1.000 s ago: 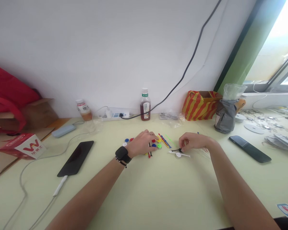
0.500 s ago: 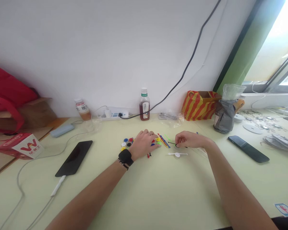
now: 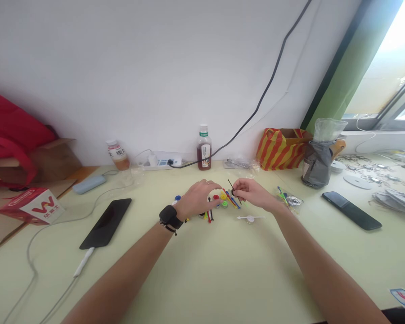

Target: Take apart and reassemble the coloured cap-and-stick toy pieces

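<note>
In the head view my right hand pinches a thin black plastic arrow, held at a slant with a small dark round part by the fingertips. My left hand is open above a group of small coloured discs, thumb and fingers apart, hiding some of them. Beside its fingers are a red disc, a yellow disc and a green disc. Red, yellow and blue arrows lie between my hands. A white arrow spinner with a round base lies in front of my right hand.
A dark drink bottle stands by the wall near a power strip. To the left is a plugged-in phone; to the right, another phone and coloured pieces with a plastic bag. A striped bag stands behind.
My right hand has moved left and lifted the black arrow, tilting it more upright. My left hand has shifted slightly left and its fingers have risen off the discs.
</note>
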The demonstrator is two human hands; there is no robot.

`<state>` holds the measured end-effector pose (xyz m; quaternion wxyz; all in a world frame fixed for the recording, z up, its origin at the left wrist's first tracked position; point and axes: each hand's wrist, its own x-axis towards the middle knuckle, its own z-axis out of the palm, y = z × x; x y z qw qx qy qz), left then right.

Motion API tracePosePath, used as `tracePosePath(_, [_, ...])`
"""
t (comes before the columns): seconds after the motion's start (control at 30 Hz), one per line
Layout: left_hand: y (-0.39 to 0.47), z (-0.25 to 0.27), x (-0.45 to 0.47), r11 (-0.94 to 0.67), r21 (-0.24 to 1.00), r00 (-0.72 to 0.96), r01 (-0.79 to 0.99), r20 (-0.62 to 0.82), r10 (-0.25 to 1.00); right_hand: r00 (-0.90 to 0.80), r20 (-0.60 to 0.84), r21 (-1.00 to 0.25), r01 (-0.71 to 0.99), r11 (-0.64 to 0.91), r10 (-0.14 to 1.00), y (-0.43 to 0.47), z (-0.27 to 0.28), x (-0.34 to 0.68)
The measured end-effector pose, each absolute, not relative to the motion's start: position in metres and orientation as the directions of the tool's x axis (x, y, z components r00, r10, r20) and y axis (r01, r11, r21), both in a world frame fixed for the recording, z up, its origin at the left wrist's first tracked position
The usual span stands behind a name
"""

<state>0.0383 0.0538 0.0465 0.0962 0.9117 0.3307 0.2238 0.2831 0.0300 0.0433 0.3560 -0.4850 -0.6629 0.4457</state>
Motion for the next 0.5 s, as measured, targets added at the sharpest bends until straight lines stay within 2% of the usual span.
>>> tracePosePath(0.13, [0.045,0.062,0.047,-0.742,0.553,0.665,0.378,0.395,0.633,-0.275,0.075,-0.986,0.126,0.113,0.959,0.023,0.05,0.265])
tracePosePath(0.27, [0.039,0.068,0.054,-0.755,0.6,0.66,0.264,0.459,0.596,-0.32,0.096,-0.993,0.039,0.115,0.943,0.02,0.05,0.256])
tracePosePath(0.37, [0.038,0.068,0.054,-0.755,0.607,0.655,0.249,0.469,0.593,-0.326,0.133,-0.978,0.111,0.178,0.936,0.022,0.045,0.255])
tracePosePath(0.5, [0.036,0.066,0.052,-0.73,0.626,0.705,0.273,0.386,0.595,-0.183,0.214,-0.877,0.397,0.271,0.96,0.032,0.035,0.262])
